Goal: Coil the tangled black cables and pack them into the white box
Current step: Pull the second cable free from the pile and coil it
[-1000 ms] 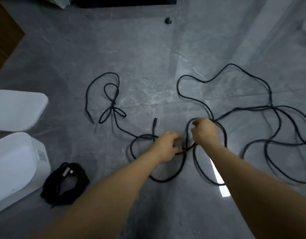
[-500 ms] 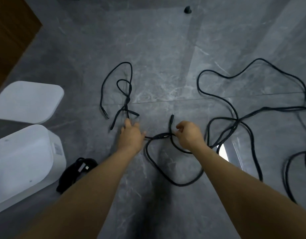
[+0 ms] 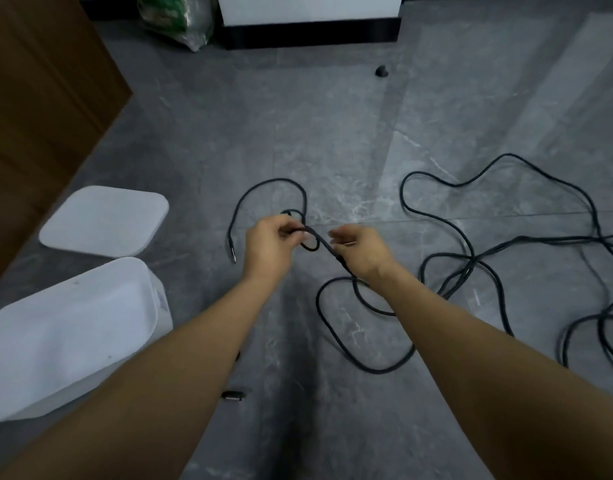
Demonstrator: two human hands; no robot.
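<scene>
A long black cable (image 3: 367, 362) sprawls in loops over the grey floor, spreading to the right (image 3: 499, 164). Its left part forms a small knot (image 3: 310, 237) lifted between my hands, with a loop (image 3: 263, 184) and a plug end (image 3: 232, 252) beyond. My left hand (image 3: 268, 245) pinches the cable at the knot. My right hand (image 3: 358, 251) has its fingers curled round the cable just right of the knot. The white box (image 3: 69, 334) stands open at the lower left. Its lid (image 3: 104, 221) lies flat behind it.
A brown wooden panel (image 3: 38, 109) rises at the left. A green-white plastic bag (image 3: 180, 19) and a white cabinet with a black base (image 3: 312, 29) stand at the back. A small black doorstop (image 3: 382, 71) sits on the floor. A black plug (image 3: 233, 396) shows under my left forearm.
Both hands moved left from the middle tangle to the small knot and lifted it off the floor. The view swung, and the coiled bundle beside the box is now hidden by my left arm.
</scene>
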